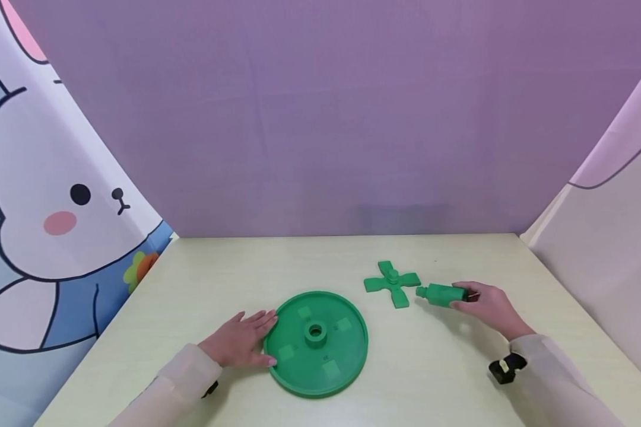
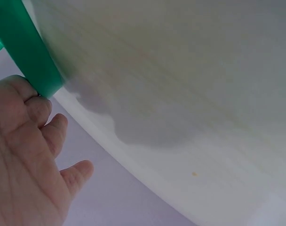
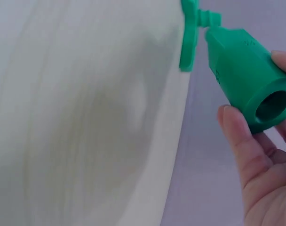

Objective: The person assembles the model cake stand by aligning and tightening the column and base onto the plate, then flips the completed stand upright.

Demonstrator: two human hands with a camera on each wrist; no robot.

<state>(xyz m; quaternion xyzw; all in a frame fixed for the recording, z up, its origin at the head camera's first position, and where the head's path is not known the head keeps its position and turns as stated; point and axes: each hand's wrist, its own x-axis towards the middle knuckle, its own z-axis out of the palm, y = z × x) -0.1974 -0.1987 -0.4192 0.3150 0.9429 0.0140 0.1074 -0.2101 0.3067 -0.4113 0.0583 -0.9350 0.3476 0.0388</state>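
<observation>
A round green disc (image 1: 347,350) lies flat on the table, with a raised rim, a hollow central boss and several lighter square patches. My left hand (image 1: 238,340) touches the disc's left rim with extended fingers and thumb; in the left wrist view the disc's green edge (image 2: 32,52) meets the fingertips. My right hand (image 1: 488,305) pinches a green bottle-shaped piece (image 1: 442,295) between thumb and fingers, its narrow neck pointing left. The right wrist view shows a round hole in the wide end of this piece (image 3: 242,66). Left of its neck is a green four-bladed cross (image 1: 375,284) with a central peg.
The pale wooden table (image 1: 235,267) ends at a purple cloth backdrop (image 1: 320,118). A cartoon rabbit cloth (image 1: 59,166) hangs along the left side and a pale cloth (image 1: 614,255) along the right. Each wrist wears a black strap.
</observation>
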